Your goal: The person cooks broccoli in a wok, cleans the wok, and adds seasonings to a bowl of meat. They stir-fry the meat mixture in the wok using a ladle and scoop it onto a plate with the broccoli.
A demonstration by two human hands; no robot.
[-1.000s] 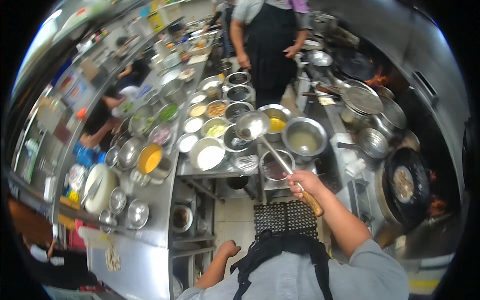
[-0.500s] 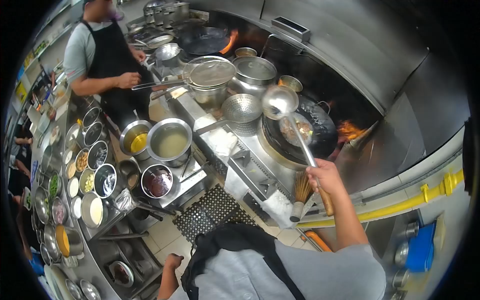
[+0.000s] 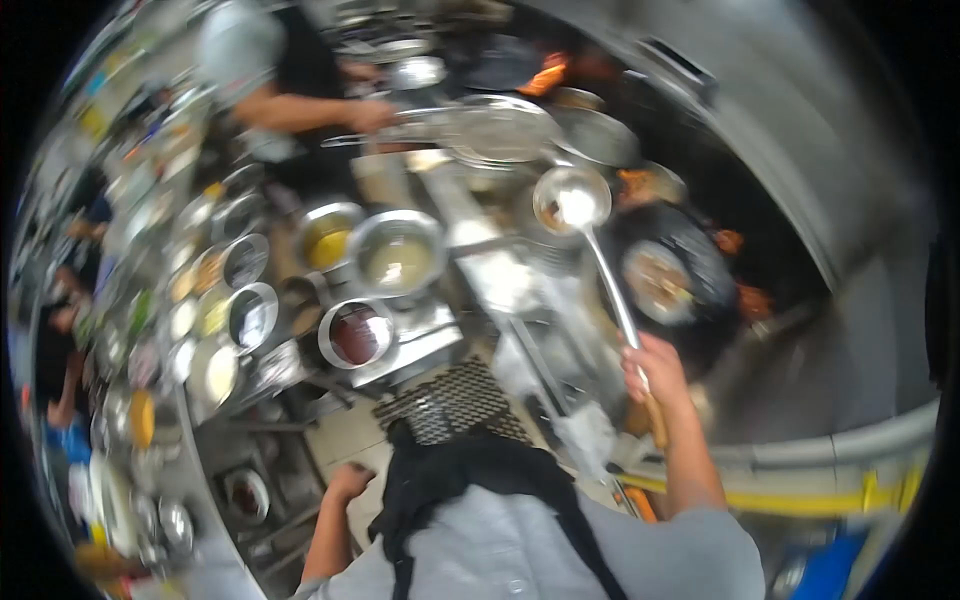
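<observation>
My right hand is wrapped round the wooden-ended handle of a long metal ladle. The ladle's bowl is up and to the left of a dark wok, apart from it in the picture. Pale and brownish food lies in the wok. Down by my left side, my left hand is curled into a fist with nothing visible in it. The frame is smeared by motion, so what the ladle's bowl contains is unclear.
Flames burn beside the wok. A co-worker's hand is at the handle of a wide mesh strainer. Left of me stand a pot of pale liquid, a pot of yellow liquid and a dark red sauce pot.
My view has swung, so the surroundings sit further right. Relative to the wok, the ladle's bowl has moved left, away from its rim. The co-worker's hand remains at the mesh strainer's handle.
</observation>
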